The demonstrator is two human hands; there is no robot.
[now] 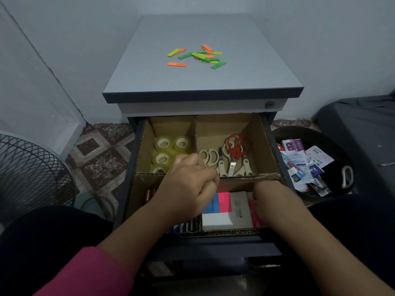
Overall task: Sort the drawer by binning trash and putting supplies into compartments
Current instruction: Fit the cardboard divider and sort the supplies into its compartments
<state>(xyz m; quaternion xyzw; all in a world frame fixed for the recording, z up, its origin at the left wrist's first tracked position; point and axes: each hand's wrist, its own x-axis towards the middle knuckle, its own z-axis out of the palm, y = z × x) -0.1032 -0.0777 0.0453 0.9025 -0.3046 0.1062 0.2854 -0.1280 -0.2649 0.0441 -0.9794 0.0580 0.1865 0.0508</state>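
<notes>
A person is reaching both hands into an open drawer (275,146) split by cardboard dividers. The left hand (188,184) is hovering with fingers curled tight; whether they pinch anything cannot be told. The right hand (269,197) is dipping into the front compartment beside sticky notes (222,202), its fingers hidden. Tape rolls (171,150) and scissors (230,154) are filling the back compartments. Wrappers are sitting in the bin (346,146) to the right.

Home office corner: pedestal drawer unit (201,95) w/ lock, patterned tile floor (100,154), standing fan (30,167), waste bin (346,159).
</notes>
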